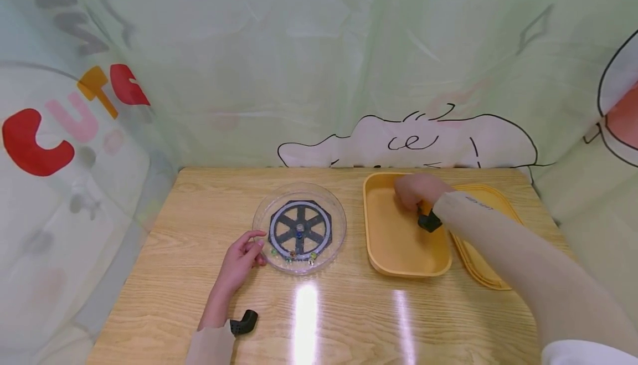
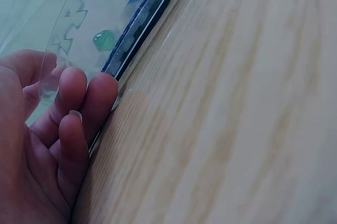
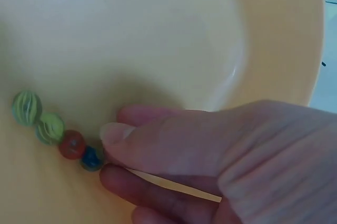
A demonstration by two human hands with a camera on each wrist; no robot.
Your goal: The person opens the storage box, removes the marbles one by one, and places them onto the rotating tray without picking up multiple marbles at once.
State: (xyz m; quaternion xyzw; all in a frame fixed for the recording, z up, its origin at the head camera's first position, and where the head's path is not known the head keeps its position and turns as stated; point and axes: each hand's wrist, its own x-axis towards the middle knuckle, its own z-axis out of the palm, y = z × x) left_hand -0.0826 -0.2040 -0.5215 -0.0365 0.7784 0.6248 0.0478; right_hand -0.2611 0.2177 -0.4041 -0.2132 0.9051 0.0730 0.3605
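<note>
My left hand (image 1: 241, 260) holds the near left rim of a round clear plastic dish (image 1: 335, 210), fingers and thumb at its edge. A dark six-spoked wheel shape (image 1: 301, 210) shows in the middle of the dish. Several glass marbles lie in it, among them a green marble (image 2: 104, 40). Deep in the orange bin (image 1: 394, 254), my right hand (image 1: 416, 188) has its thumb and fingertips right at a blue marble (image 3: 91, 159). Beside that lie a red marble (image 3: 72, 145) and two green-striped marbles, the nearer one (image 3: 50, 128) against the red.
A flat orange lid-like piece (image 1: 490, 204) lies right of the bin, partly under my right forearm. Both stand on a wooden table (image 1: 209, 199). A printed curtain (image 1: 299, 77) hangs behind the table's far edge.
</note>
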